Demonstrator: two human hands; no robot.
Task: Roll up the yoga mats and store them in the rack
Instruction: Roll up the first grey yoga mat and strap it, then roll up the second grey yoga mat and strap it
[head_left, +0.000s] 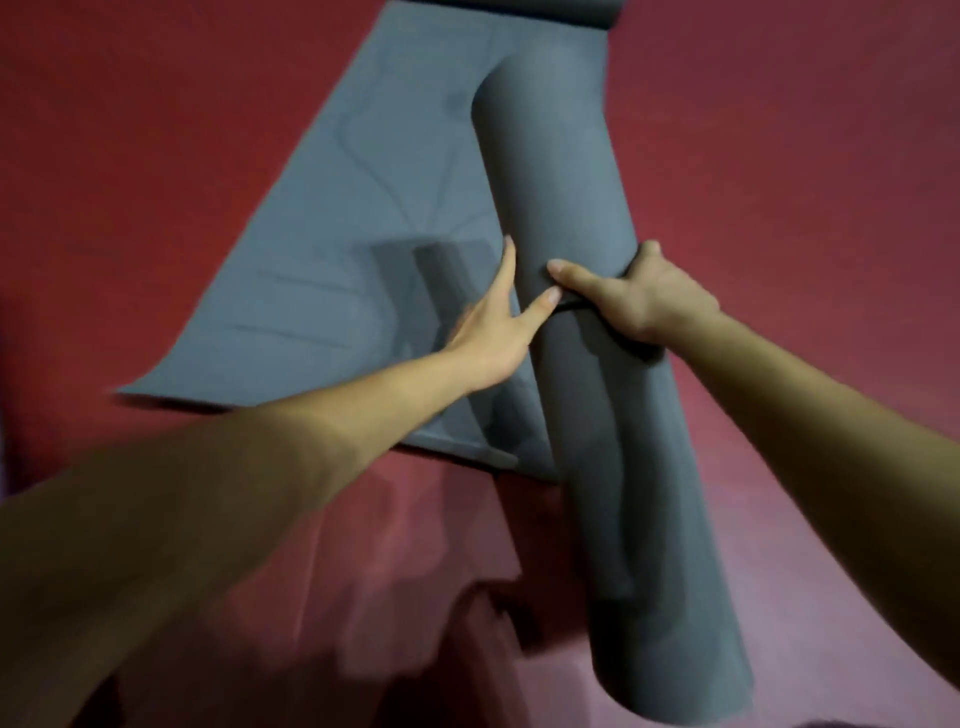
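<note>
On the red floor (779, 156) in front of you lies the grey yoga mat (571, 182). Much of it is wound into a thick roll that runs from the far middle to the near right, and its flat tail (337, 234) spreads out to the left.

Your right hand (639, 296) holds the roll about midway along, thumb laid across the top and fingers (647, 249) curled over the right side. Your left hand (488, 322) is flat, its fingers straight and spread, at the seam where the tail meets the roll. A dark band (613, 340) shows under your right hand. It may be a strap round the roll, but the blur keeps me from being sure.

Judging by its look, the mat is soft and springy, not stiff, with a matte face that should not slip under your palms. It will probably try to unwind if you let go, and so long a roll is likely to sag at the ends if lifted by one point. Keep your hold near the middle, and set your hands wider apart when you roll on, so the edges stay square. Another dark mat (519, 8) lies at the far edge.
</note>
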